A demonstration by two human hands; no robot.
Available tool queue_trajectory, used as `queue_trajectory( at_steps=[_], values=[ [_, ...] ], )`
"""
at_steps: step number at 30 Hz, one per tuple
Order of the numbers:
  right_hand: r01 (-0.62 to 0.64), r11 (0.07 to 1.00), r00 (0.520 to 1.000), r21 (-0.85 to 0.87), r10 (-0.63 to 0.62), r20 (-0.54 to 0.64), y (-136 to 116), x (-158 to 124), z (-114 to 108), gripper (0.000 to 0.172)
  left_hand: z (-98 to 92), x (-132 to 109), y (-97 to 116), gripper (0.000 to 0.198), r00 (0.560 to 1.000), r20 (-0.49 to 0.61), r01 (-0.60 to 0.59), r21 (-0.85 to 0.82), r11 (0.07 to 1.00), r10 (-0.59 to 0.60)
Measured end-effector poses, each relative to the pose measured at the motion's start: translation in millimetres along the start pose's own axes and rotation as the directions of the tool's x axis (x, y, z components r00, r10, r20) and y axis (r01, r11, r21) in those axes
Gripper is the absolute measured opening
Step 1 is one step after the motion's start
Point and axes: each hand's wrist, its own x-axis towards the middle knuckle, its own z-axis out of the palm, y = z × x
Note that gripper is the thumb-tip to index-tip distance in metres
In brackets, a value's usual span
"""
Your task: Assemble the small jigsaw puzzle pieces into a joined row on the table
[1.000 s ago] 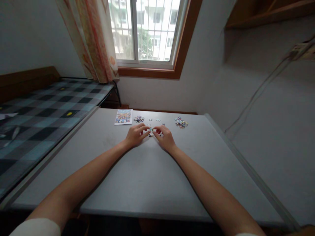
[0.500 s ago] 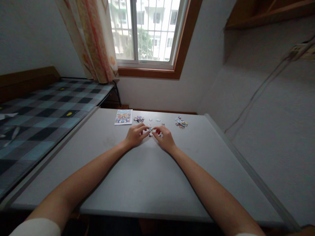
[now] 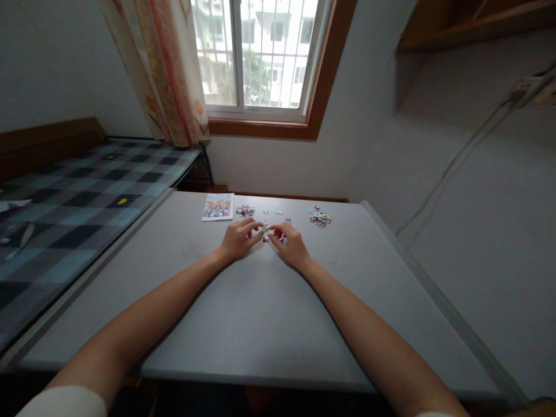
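My left hand (image 3: 240,238) and my right hand (image 3: 290,244) meet fingertip to fingertip over the far half of the table. Between them are small blue and yellow jigsaw puzzle pieces (image 3: 264,229). The left thumb and forefinger pinch one piece; the right fingers close on its neighbouring piece at the other side. Just below the fingertips another puzzle piece (image 3: 266,238) lies on the table, partly hidden. Beyond the hands are a few single pieces (image 3: 278,212). A pile of puzzle pieces (image 3: 245,211) lies behind my left hand, and a second pile (image 3: 320,219) is farther right.
A printed picture sheet (image 3: 218,207) lies flat at the table's far left. The grey-white table (image 3: 260,313) reaches toward the window (image 3: 260,58). On the left stands a bed with a checked cover (image 3: 87,197); a cable (image 3: 452,156) hangs along the right wall.
Both hands stay in nearly the same place. The right fingertips have shifted very slightly around the pieces; the piles and sheet have not moved.
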Motion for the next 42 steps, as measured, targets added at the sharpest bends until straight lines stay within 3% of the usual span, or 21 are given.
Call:
queue_trajectory(
  at_steps=[42],
  values=[
    [-0.020,0.999,1.000,0.024,0.020,0.002,-4.7,0.2,-0.8,0.014,0.2,-0.1,-0.5,0.023,1.000,-0.010,-0.002,0.008,1.000,0.002]
  ],
)
